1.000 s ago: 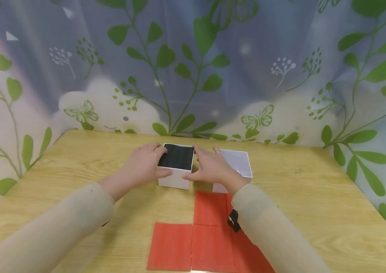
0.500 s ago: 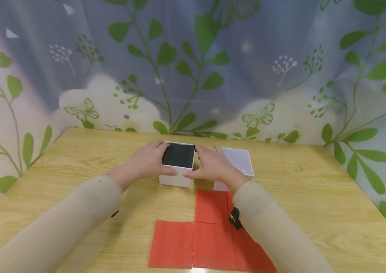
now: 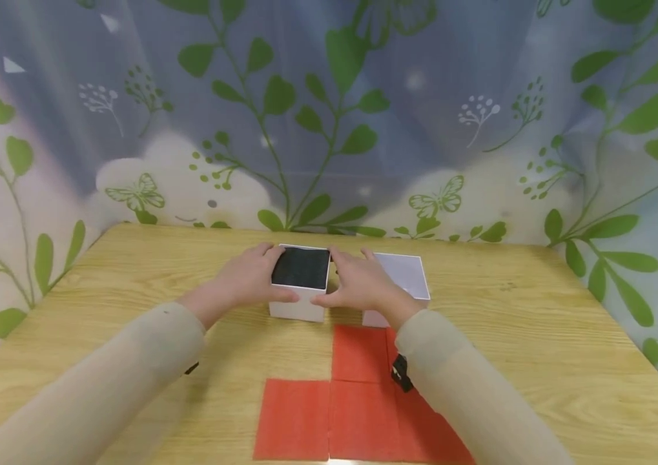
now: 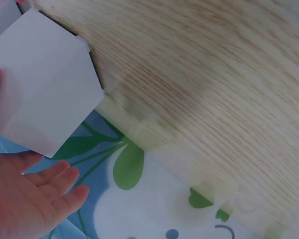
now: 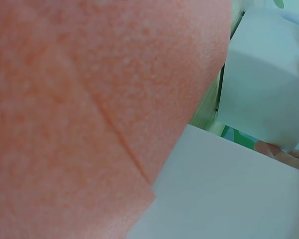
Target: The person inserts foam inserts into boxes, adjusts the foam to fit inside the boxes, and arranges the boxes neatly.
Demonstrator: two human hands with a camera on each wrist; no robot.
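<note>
Box (image 3: 297, 310), white, is being gripped by the left hand (image 3: 249, 278) and right hand (image 3: 359, 281). Black material (image 3: 301, 267) is being held within.

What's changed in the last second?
The left hand has shifted slightly right and forward, its thumb a little farther across the front of the white square box with a black top. The right hand still grips its right side; that box, the plain white box beside it and the red square sheets stayed put.
</note>
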